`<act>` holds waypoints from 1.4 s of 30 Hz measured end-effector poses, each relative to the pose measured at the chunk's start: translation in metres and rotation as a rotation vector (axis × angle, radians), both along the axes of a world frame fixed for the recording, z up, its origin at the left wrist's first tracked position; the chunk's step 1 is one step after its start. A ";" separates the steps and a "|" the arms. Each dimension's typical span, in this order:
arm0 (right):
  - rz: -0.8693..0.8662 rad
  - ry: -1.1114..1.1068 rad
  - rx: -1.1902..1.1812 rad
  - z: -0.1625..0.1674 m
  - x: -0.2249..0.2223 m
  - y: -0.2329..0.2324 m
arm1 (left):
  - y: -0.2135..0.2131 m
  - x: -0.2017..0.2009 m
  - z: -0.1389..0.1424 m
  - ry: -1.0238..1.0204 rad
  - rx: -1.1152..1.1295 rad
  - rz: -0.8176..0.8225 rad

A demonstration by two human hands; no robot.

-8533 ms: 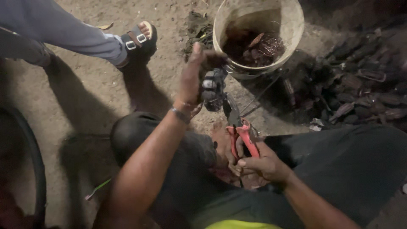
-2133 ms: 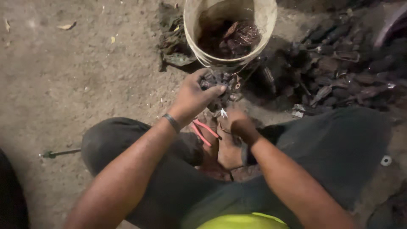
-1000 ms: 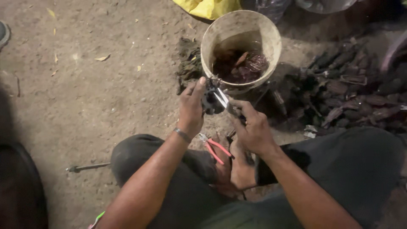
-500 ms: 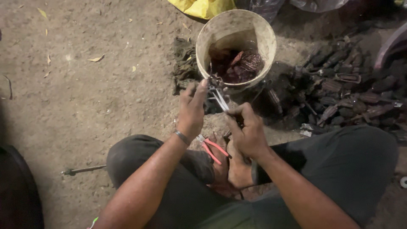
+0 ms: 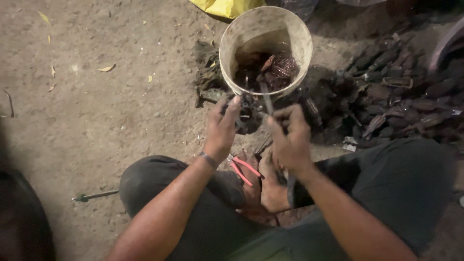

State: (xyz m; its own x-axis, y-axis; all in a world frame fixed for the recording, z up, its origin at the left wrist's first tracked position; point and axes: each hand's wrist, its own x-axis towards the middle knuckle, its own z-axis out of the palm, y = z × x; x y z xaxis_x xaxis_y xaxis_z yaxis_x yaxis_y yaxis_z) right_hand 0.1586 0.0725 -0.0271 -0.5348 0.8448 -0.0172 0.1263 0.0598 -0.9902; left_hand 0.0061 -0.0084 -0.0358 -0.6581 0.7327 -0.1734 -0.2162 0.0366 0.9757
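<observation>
I see both hands up at frame centre, just below the bucket [image 5: 231, 53]. Left hand [image 5: 222, 129] is wrapped around a dark metal part [image 5: 249, 112], fingers closed on it, thumb up along its left side. Right hand [image 5: 290, 137] pinches a thin grey tool [image 5: 266, 99] between thumb and fingers; the tool runs up from the hand, its tip against the part and overlapping the bucket's near rim. Can't tell what kind of tool. Bucket sits upper centre, pale, holding tangled copper wire [image 5: 280, 65] and dark scrap. Red pliers [image 5: 245, 170] lie below the hands, on my lap, beside a bare foot [image 5: 270, 186], touched by neither hand. Scrap pile [image 5: 386, 96] fills the right of frame, beside the bucket. A metal rod [image 5: 95, 195] lies on the dirt, lower left. Yellow cloth [image 5: 227, 6] at top edge.
</observation>
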 end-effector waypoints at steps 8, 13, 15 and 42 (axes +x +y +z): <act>0.070 -0.161 0.076 0.001 0.002 -0.028 | 0.001 0.000 0.000 -0.013 -0.077 0.030; 0.077 -0.055 0.127 0.009 0.000 -0.029 | 0.003 0.004 0.007 -0.022 -0.104 0.051; 0.069 -0.057 0.156 0.010 0.000 -0.028 | 0.004 0.004 0.009 0.016 -0.122 0.049; -0.028 0.081 -0.363 0.008 -0.016 -0.010 | 0.011 0.001 0.011 0.253 -0.200 -0.009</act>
State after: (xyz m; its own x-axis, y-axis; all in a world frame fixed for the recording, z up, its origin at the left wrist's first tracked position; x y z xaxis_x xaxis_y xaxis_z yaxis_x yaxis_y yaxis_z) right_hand 0.1428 0.0622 -0.0190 -0.5236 0.8057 -0.2769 0.0433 -0.2995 -0.9531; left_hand 0.0069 0.0022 -0.0249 -0.6922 0.7066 -0.1469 0.0331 0.2344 0.9716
